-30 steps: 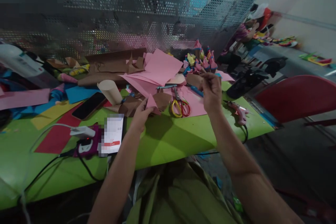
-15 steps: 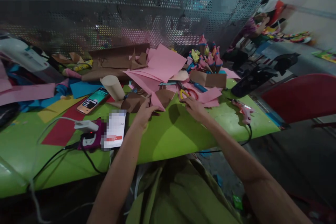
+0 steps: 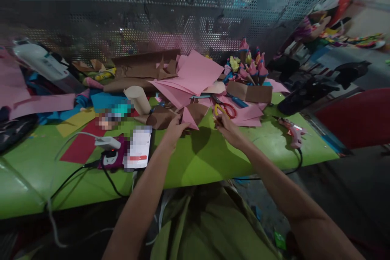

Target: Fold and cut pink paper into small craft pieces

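Observation:
My left hand (image 3: 174, 132) is closed on a pointed piece of pink paper (image 3: 189, 118), pinching its left side just above the green table (image 3: 195, 162). Brown paper pieces (image 3: 199, 112) lie right behind it. To the right, my right hand (image 3: 228, 130) has its fingers drawn together; whatever they hold, if anything, cannot be made out. Just beyond its fingertips are scissors (image 3: 231, 110) with red and yellow handles, lying on pink paper. Whether the fingertips touch the handle is not clear.
Pink sheets (image 3: 198, 75), a brown cardboard box (image 3: 250, 91) and a cluster of paper cones (image 3: 252, 67) stand at the back. A pink glue gun (image 3: 295, 132) lies right. Left are a cardboard tube (image 3: 137, 100), a phone (image 3: 139, 148) and a purple power strip (image 3: 117, 158) with cables.
The whole scene has shifted slightly to the right as the head view turned left. Both hands keep nearly the same places and poses, the left still on the pink paper.

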The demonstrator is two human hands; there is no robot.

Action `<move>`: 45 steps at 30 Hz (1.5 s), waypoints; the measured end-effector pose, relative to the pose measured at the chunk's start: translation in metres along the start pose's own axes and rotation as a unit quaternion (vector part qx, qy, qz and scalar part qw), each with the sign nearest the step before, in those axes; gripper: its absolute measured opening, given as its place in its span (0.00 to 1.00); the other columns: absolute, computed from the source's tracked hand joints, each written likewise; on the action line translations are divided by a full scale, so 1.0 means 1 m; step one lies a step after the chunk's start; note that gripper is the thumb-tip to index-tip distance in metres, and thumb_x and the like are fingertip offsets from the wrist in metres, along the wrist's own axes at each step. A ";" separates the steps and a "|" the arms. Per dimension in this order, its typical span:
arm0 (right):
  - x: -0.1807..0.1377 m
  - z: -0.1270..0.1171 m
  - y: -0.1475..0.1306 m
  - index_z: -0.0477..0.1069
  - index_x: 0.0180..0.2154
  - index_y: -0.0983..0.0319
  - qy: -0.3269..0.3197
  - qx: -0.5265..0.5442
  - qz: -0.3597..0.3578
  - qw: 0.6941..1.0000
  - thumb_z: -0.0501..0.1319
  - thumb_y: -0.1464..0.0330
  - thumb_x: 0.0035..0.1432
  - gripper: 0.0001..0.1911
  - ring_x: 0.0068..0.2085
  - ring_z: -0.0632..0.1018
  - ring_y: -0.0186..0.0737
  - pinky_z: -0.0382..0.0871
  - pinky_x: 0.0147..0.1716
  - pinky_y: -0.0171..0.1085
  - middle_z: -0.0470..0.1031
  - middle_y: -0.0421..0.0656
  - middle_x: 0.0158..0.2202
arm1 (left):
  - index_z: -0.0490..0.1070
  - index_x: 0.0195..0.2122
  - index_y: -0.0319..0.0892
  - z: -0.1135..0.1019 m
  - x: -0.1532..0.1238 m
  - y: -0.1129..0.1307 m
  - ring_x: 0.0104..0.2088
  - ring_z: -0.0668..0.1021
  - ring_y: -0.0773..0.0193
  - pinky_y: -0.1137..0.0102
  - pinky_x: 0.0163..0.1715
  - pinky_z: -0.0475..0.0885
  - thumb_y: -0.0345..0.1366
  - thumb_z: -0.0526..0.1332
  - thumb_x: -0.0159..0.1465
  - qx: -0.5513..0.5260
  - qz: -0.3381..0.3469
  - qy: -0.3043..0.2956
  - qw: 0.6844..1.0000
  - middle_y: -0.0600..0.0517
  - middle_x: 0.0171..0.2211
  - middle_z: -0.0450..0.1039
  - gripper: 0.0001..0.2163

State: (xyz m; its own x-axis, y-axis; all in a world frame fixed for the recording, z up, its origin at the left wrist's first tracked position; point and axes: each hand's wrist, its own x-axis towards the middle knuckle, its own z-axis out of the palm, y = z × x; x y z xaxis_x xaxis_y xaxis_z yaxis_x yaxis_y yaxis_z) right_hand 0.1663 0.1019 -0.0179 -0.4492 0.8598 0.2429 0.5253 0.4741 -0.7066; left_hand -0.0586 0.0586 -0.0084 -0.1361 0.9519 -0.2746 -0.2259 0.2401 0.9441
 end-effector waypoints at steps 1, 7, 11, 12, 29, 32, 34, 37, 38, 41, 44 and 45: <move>0.001 -0.002 0.001 0.69 0.42 0.61 0.008 0.002 -0.017 1.000 0.55 0.68 0.60 0.09 0.37 0.73 0.42 0.69 0.38 0.40 0.73 0.45 0.36 | 0.76 0.42 0.43 0.000 0.001 -0.001 0.29 0.78 0.64 0.71 0.30 0.71 0.31 0.65 0.49 -0.003 0.002 0.002 1.000 0.52 0.30 0.78 0.17; 0.009 -0.014 -0.024 0.75 0.50 0.55 -0.043 0.009 -0.027 0.999 0.55 0.61 0.65 0.16 0.36 0.76 0.44 0.67 0.36 0.38 0.76 0.42 0.34 | 0.76 0.37 0.40 0.000 0.006 -0.009 0.37 0.78 0.62 0.69 0.41 0.71 0.30 0.67 0.47 -0.030 0.037 -0.005 0.999 0.51 0.34 0.80 0.14; 0.011 -0.005 -0.030 0.71 0.49 0.57 -0.048 -0.003 -0.013 0.999 0.53 0.63 0.66 0.14 0.33 0.75 0.42 0.65 0.33 0.38 0.77 0.43 0.34 | 0.76 0.36 0.41 0.004 0.002 -0.008 0.35 0.78 0.64 0.71 0.39 0.71 0.29 0.65 0.48 -0.029 0.018 -0.009 0.999 0.52 0.32 0.79 0.12; 0.011 -0.002 -0.029 0.70 0.48 0.58 -0.048 0.003 -0.010 0.999 0.52 0.65 0.66 0.13 0.32 0.74 0.42 0.65 0.32 0.37 0.76 0.43 0.33 | 0.75 0.36 0.41 0.006 0.000 -0.006 0.34 0.78 0.64 0.71 0.38 0.71 0.29 0.65 0.49 -0.028 0.010 -0.012 0.999 0.52 0.32 0.79 0.12; 0.008 0.012 -0.009 0.75 0.46 0.58 0.009 0.119 -0.054 0.991 0.57 0.71 0.62 0.12 0.38 0.75 0.40 0.69 0.37 0.39 0.75 0.44 0.38 | 0.69 0.40 0.43 0.016 -0.006 -0.002 0.26 0.76 0.72 0.79 0.25 0.69 0.27 0.67 0.52 -0.025 -0.055 -0.042 0.997 0.56 0.28 0.75 0.15; 0.008 0.012 -0.013 0.75 0.39 0.60 0.026 0.109 -0.062 0.992 0.59 0.70 0.61 0.07 0.37 0.75 0.41 0.69 0.36 0.38 0.74 0.44 0.37 | 0.70 0.37 0.41 0.016 -0.007 -0.001 0.29 0.77 0.70 0.77 0.28 0.72 0.28 0.69 0.49 -0.041 -0.049 -0.058 0.996 0.54 0.30 0.76 0.15; 0.008 0.012 -0.014 0.75 0.38 0.59 0.035 0.098 -0.069 0.992 0.60 0.70 0.62 0.05 0.39 0.75 0.42 0.70 0.37 0.39 0.74 0.45 0.37 | 0.71 0.36 0.40 0.016 -0.008 0.000 0.31 0.78 0.67 0.73 0.30 0.74 0.28 0.70 0.48 -0.053 -0.044 -0.073 0.995 0.52 0.32 0.77 0.14; 0.007 0.012 -0.013 0.76 0.38 0.58 0.032 0.094 -0.072 0.992 0.60 0.69 0.62 0.06 0.41 0.75 0.43 0.71 0.39 0.41 0.74 0.45 0.39 | 0.71 0.38 0.40 0.016 -0.009 0.002 0.33 0.79 0.64 0.71 0.31 0.76 0.29 0.70 0.49 -0.069 -0.034 -0.092 0.993 0.50 0.36 0.78 0.15; 0.007 0.012 -0.012 0.76 0.39 0.58 0.029 0.094 -0.072 0.993 0.60 0.69 0.62 0.06 0.41 0.75 0.43 0.71 0.39 0.41 0.74 0.45 0.39 | 0.71 0.38 0.40 0.016 -0.009 0.003 0.33 0.79 0.64 0.71 0.30 0.76 0.29 0.70 0.49 -0.076 -0.032 -0.095 0.992 0.50 0.36 0.78 0.15; 0.007 0.011 -0.011 0.77 0.40 0.58 0.016 0.101 -0.075 0.992 0.60 0.70 0.62 0.07 0.40 0.76 0.42 0.72 0.39 0.42 0.75 0.45 0.39 | 0.71 0.39 0.40 0.015 -0.008 0.002 0.30 0.79 0.65 0.71 0.27 0.77 0.32 0.70 0.51 -0.099 -0.037 -0.091 0.990 0.50 0.35 0.78 0.14; 0.007 0.010 -0.011 0.77 0.40 0.58 0.005 0.104 -0.080 0.991 0.60 0.70 0.62 0.07 0.40 0.77 0.42 0.73 0.39 0.41 0.77 0.45 0.38 | 0.71 0.38 0.41 0.013 -0.006 0.001 0.29 0.79 0.65 0.72 0.25 0.77 0.36 0.70 0.53 -0.111 -0.050 -0.075 0.990 0.49 0.36 0.79 0.14; 0.007 0.010 -0.012 0.78 0.40 0.59 0.004 0.101 -0.084 0.991 0.61 0.70 0.62 0.07 0.39 0.77 0.42 0.73 0.38 0.41 0.78 0.45 0.38 | 0.71 0.39 0.41 0.013 -0.005 0.001 0.30 0.80 0.65 0.72 0.25 0.77 0.36 0.70 0.53 -0.110 -0.054 -0.070 0.990 0.49 0.37 0.79 0.14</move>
State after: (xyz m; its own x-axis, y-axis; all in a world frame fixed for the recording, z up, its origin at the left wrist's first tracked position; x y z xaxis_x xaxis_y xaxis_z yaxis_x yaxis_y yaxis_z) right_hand 0.1502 0.1002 -0.0147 -0.5123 0.7741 0.3720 0.2879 0.5629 -0.7748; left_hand -0.0456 0.0562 -0.0038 0.0316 0.9440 -0.3285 -0.4384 0.3085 0.8442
